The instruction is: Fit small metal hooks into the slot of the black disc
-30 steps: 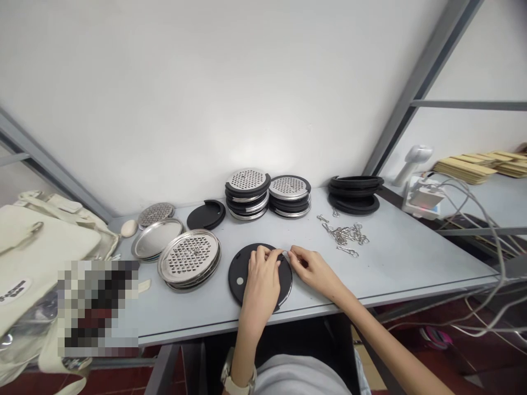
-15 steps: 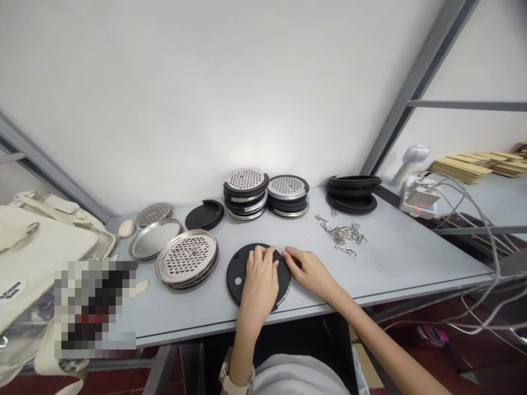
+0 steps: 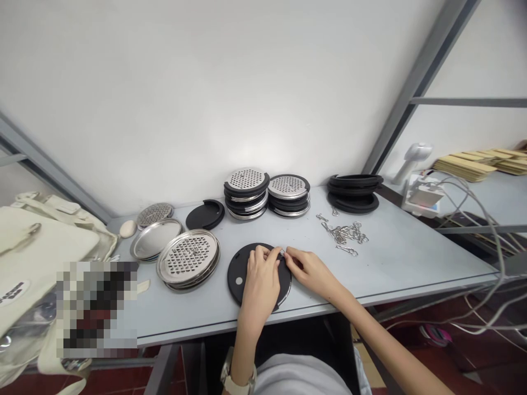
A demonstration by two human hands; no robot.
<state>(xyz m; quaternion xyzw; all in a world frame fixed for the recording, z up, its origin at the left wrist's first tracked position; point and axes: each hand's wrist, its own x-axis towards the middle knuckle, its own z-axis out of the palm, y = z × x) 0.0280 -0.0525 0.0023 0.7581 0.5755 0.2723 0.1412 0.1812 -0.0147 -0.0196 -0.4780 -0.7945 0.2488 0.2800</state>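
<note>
A black round grater holder (image 3: 237, 267), with a pale round spot on its face and a shiny metal edge at lower right, lies flat near the table's front edge. Across its top my left hand (image 3: 262, 274) is pressed with bent fingers, holding it against the table. At its upper right rim my right hand (image 3: 307, 269) pinches a small metal snap hook (image 3: 282, 252), mostly hidden by the fingertips. The left thumb and index finger are close beside that hook. To the right lies a loose pile of similar snap hooks (image 3: 346, 234).
Stacked metal grater discs (image 3: 188, 258) and a metal lid (image 3: 155, 240) stand left. Behind are two stacks of graters in black holders (image 3: 247, 195), (image 3: 289, 195) and a single black holder (image 3: 205, 215). More black holders (image 3: 353, 202) sit back right. A bag (image 3: 45, 236) borders the left; cables (image 3: 489, 219) hang right.
Both hands stay at the black holder with almost no movement. The snap hook at the rim has turned slightly between the fingertips. The whole view has shifted a little.
</note>
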